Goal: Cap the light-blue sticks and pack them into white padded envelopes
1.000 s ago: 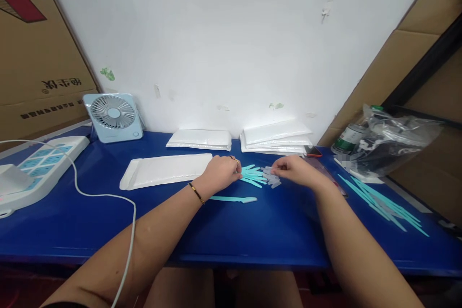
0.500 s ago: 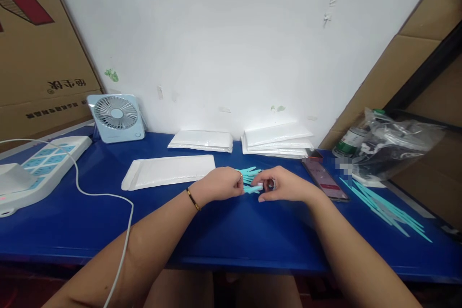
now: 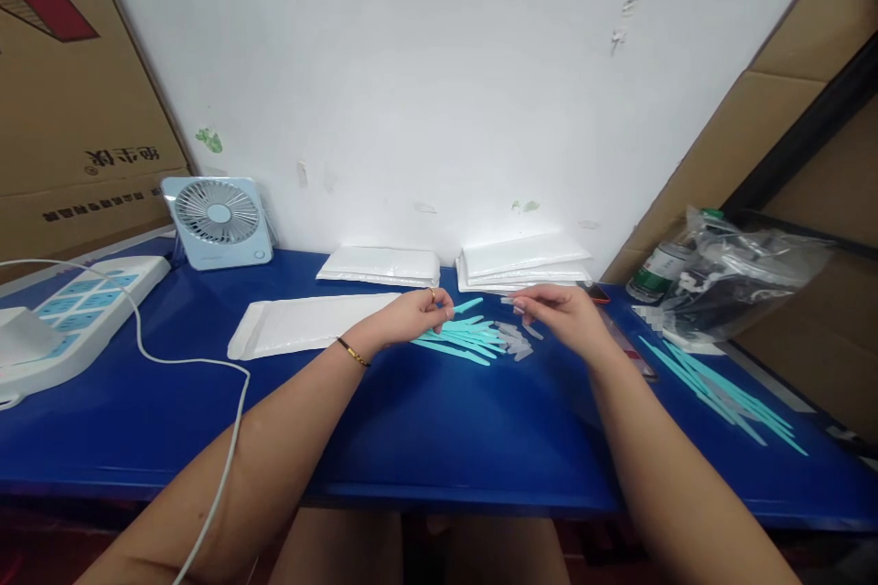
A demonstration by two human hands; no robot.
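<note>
My left hand (image 3: 418, 314) is closed in a pinch on a slim turquoise stick that looks like an eyebrow razor (image 3: 469, 305); its tip points right. Under and beside that hand lies a fanned pile of the same turquoise razors (image 3: 473, 336). Between my hands, several small translucent caps (image 3: 516, 343) are scattered at the pile's right end. My right hand (image 3: 549, 313) pinches a small translucent cap (image 3: 507, 300), held just right of the razor tip and apart from it.
White padded envelopes (image 3: 380, 263) lie along the wall, with one envelope (image 3: 302, 322) left of my hands. More turquoise razors (image 3: 720, 393) lie at right, near a phone (image 3: 627, 343) and a plastic bag (image 3: 741, 279). A fan (image 3: 219, 219), power strip (image 3: 89, 311) and cable (image 3: 237, 420) occupy the left.
Both hands have risen slightly away from the table front and drawn apart, uncovering the pile and caps. The left now holds a razor pointing right; the right holds a cap.
</note>
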